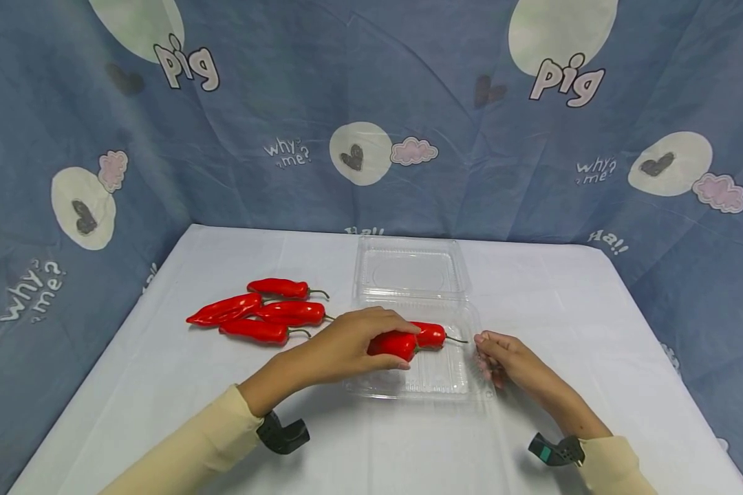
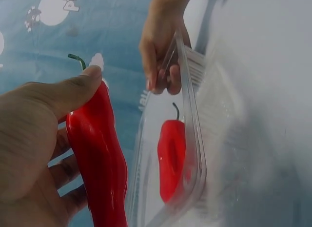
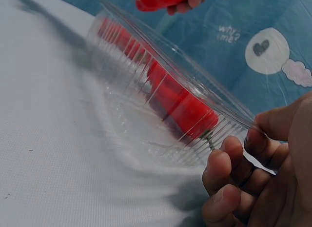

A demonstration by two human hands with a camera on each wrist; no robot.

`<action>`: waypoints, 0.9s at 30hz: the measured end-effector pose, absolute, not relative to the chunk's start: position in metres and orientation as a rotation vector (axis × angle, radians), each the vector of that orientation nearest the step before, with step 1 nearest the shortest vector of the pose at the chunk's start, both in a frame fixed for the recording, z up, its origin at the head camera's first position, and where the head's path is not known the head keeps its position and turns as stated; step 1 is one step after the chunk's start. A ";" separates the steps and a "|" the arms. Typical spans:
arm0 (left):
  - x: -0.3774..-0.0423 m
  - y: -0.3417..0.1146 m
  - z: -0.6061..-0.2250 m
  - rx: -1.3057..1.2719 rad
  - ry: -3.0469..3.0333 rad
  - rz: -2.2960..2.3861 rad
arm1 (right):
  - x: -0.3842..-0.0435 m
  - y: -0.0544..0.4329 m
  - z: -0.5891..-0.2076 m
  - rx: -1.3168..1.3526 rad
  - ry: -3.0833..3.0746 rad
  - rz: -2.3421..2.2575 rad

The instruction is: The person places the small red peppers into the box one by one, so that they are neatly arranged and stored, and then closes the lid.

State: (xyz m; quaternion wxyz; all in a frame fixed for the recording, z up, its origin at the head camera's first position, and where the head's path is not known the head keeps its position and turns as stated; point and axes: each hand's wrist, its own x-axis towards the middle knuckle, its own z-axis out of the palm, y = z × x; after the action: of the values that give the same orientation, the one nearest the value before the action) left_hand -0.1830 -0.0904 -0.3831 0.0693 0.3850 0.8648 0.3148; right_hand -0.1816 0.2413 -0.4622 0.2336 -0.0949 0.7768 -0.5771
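Observation:
A red chili pepper [image 2: 97, 144] with a green stem is gripped between the thumb and fingers of my left hand [image 1: 362, 340], above a clear plastic clamshell box [image 1: 448, 375]. Inside the box's base lies another red pepper [image 1: 432, 335], its stem toward the right side. My right hand [image 1: 514, 361] pinches the right rim of the box between thumb and fingers, as the right wrist view [image 3: 263, 154] also shows. The box's lid [image 1: 411, 268] lies folded open at the back. My left hand partly hides the base and the pepper in it.
Several red peppers [image 1: 260, 331] lie in a loose group on the white-covered table [image 1: 421, 447], left of the box. A blue printed cloth [image 1: 235, 172] hangs behind the table and along its sides.

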 end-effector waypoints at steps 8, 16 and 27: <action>-0.187 -0.074 -0.389 1.181 2.570 0.909 | -0.182 0.241 -0.461 -0.249 2.144 -1.577; -0.194 -0.058 -0.398 1.199 2.583 0.813 | -0.182 0.241 -0.460 -0.249 2.136 -1.579; -0.200 -0.035 -0.412 1.178 2.645 0.598 | -0.182 0.241 -0.459 -0.242 2.130 -1.577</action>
State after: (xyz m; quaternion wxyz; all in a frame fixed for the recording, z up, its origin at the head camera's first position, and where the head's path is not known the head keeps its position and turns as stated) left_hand -0.1996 -0.0352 -0.4122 0.0922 0.3967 0.8909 0.2013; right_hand -0.1820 0.2414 -0.4593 0.2381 -0.0882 0.7773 -0.5756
